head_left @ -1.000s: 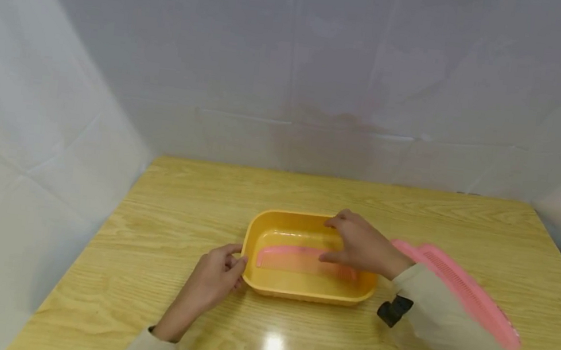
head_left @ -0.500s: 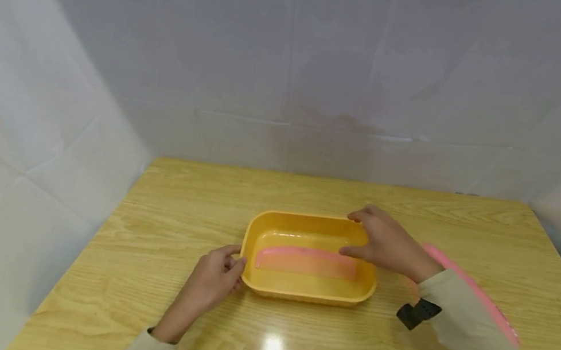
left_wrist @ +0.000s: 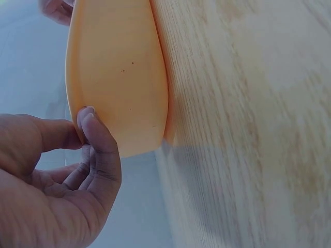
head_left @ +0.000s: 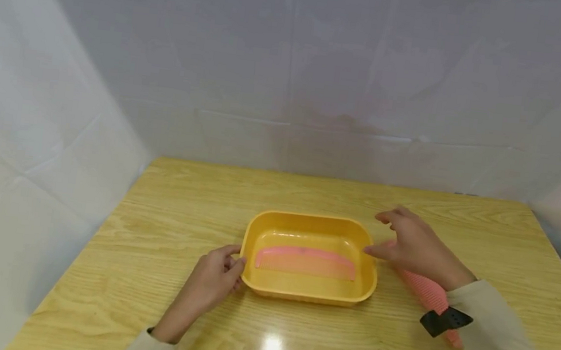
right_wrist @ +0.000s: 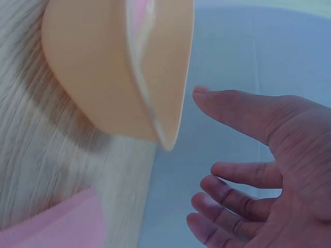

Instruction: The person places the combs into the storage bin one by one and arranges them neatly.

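Observation:
A yellow plastic basin [head_left: 298, 297] sits on the table with a pink comb [head_left: 297, 252] lying lengthwise inside it. At the basin's left end, my left hand [head_left: 214, 274] pinches the rim between thumb and fingers, as the left wrist view also shows on the basin wall [left_wrist: 121, 72]. My right hand [head_left: 418, 245] hovers by the right end, holding nothing, its thumb and fingers spread apart in the right wrist view. Below it a second pink comb [head_left: 425, 290] lies slanted on the table, partly hidden by that hand and wrist.
The wooden table [head_left: 194, 200] extends around the basin. White sheeting [head_left: 291, 84] hangs behind it and at both sides. Black wrist straps [head_left: 445, 321] sit over the beige sleeves [head_left: 495, 338].
My right hand has moved from over the basin to the right, past its right end. The right sleeve now covers more of the pink things on the table. My left hand stays at the rim.

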Tool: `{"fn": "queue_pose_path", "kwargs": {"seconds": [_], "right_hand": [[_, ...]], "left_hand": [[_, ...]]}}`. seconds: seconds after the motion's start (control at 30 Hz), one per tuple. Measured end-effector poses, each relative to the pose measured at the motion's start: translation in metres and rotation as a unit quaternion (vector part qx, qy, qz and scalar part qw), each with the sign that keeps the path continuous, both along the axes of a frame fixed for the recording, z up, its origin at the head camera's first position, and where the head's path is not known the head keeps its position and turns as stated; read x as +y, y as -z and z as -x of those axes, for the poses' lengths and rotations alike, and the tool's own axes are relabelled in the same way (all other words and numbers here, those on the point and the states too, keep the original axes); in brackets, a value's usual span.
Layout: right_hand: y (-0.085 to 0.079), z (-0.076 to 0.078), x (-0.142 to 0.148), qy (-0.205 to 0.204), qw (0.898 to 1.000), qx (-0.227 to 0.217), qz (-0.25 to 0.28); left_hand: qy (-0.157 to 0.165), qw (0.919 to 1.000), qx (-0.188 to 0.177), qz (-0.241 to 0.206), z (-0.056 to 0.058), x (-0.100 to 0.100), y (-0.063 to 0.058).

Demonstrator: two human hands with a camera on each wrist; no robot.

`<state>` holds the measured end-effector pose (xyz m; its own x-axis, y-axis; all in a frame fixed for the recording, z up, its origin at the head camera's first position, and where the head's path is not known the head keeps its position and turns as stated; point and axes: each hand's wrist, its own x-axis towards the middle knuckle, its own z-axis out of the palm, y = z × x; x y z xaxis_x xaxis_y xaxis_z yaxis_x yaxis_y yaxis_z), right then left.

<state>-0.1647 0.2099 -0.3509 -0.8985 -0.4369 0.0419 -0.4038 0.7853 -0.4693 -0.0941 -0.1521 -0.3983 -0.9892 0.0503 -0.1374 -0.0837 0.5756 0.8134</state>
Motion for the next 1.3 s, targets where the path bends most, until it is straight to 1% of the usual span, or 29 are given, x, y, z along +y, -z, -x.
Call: {"fn": "queue_pose_path", "kwargs": {"seconds": [0.27, 0.57, 0.83, 1.0, 1.13, 1.3], "right_hand": [[0.003, -0.005, 0.018, 0.026, 1.000, -0.004, -0.001], [0.009, -0.009, 0.038, 0.058, 0.998, -0.025, -0.017], [0.018, -0.016, 0.054, 0.076, 0.996, -0.035, -0.025], [0.024, -0.021, 0.062, 0.091, 0.994, -0.058, -0.024], [0.029, -0.023, 0.068, 0.099, 0.992, -0.076, -0.033], [0.035, -0.025, 0.074, 0.105, 0.991, -0.078, -0.035]], "left_hand": [[0.004, 1.0000, 0.002, -0.007, 0.001, -0.001, 0.002], [0.001, 1.0000, 0.001, -0.008, 0.001, 0.000, 0.002], [0.001, 1.0000, 0.003, -0.009, 0.001, 0.000, 0.002], [0.001, 1.0000, 0.001, -0.008, 0.001, 0.001, 0.001], [0.002, 1.0000, 0.002, -0.005, 0.001, 0.001, 0.001], [0.002, 1.0000, 0.006, -0.006, 0.000, 0.001, 0.001]]}}
